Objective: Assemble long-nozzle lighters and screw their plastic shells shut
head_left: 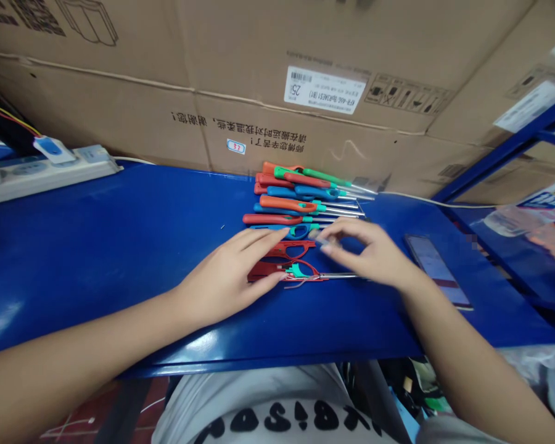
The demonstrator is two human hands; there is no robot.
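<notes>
Several long-necked gas lighters lie in a stack on the blue table, among them an orange lighter (287,203) and a red lighter (272,219). Nearest me is an opened red lighter (312,271), its green trigger, thin wires and metal tube showing. Just beyond it lies a separate red handle shell (296,249). My left hand (226,271) rests over the handle ends, fingers stretched, thumb at the opened lighter and a fingertip by a blue lighter (300,232). Above the shell, my right hand (370,250) pinches something small and pale, too blurred to name.
Against the table's back stands a large cardboard box (240,98). A power strip (50,172) lies at the left, a phone (437,268) at the right. Beyond the phone are a blue metal frame (509,148) and plastic bags (513,219). The table's front edge (277,365) is close to my body.
</notes>
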